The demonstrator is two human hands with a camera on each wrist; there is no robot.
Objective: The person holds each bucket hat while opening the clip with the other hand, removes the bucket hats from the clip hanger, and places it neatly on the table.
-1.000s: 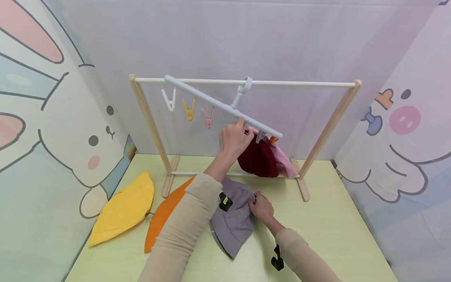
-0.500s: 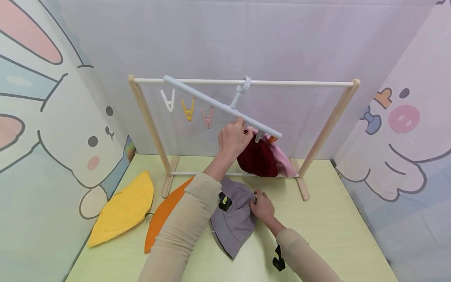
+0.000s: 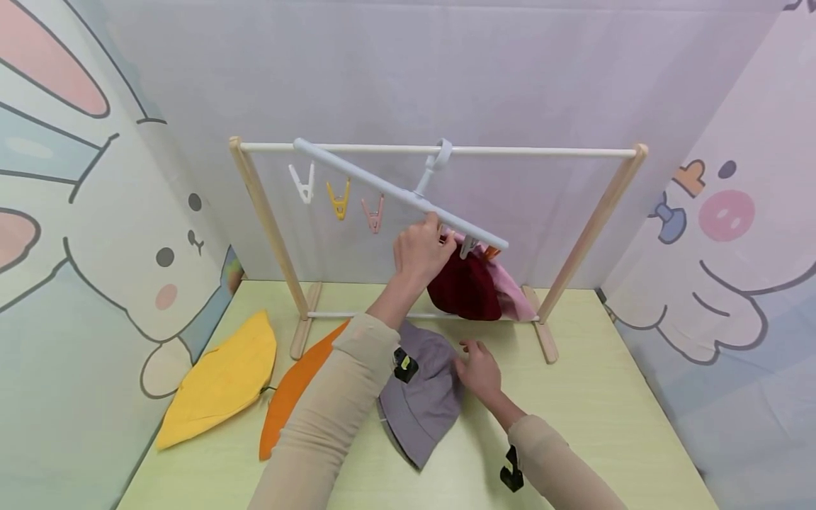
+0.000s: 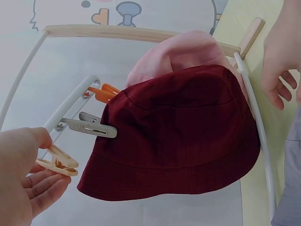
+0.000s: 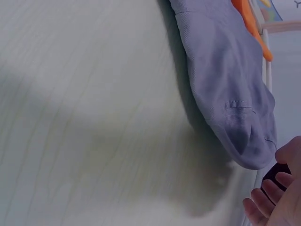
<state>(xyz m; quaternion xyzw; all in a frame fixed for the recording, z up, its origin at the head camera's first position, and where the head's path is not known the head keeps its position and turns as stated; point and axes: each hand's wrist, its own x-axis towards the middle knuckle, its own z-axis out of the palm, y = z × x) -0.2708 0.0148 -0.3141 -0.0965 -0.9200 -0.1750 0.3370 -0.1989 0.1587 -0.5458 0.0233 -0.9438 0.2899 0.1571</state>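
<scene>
My left hand [image 3: 421,248] pinches a cream clothespin [image 4: 61,162] under the tilted pale-blue hanger [image 3: 363,173]. Beside it, a grey clothespin [image 4: 91,127] grips a dark red bucket hat [image 4: 174,136]. Behind that hangs a pink hat [image 4: 193,49], near an orange clothespin [image 4: 104,93]. My right hand [image 3: 479,372] is at the right edge of a grey bucket hat [image 3: 423,397] on the table. Its fingers are loosely bent, and the right wrist view shows nothing held; whether the thumb touches the hat I cannot tell.
The hanger hooks over the white bar of a wooden rack [image 3: 274,219]. A white clothespin [image 3: 304,185], a yellow one [image 3: 338,200] and a pink one [image 3: 373,214] dangle from its left half. On the table [image 3: 593,425] lie a yellow hat [image 3: 219,382] and an orange hat [image 3: 299,382].
My right hand has let go of the grey hat's edge and shifted slightly right, its fingers loosening. The left hand stays at the hanger.
</scene>
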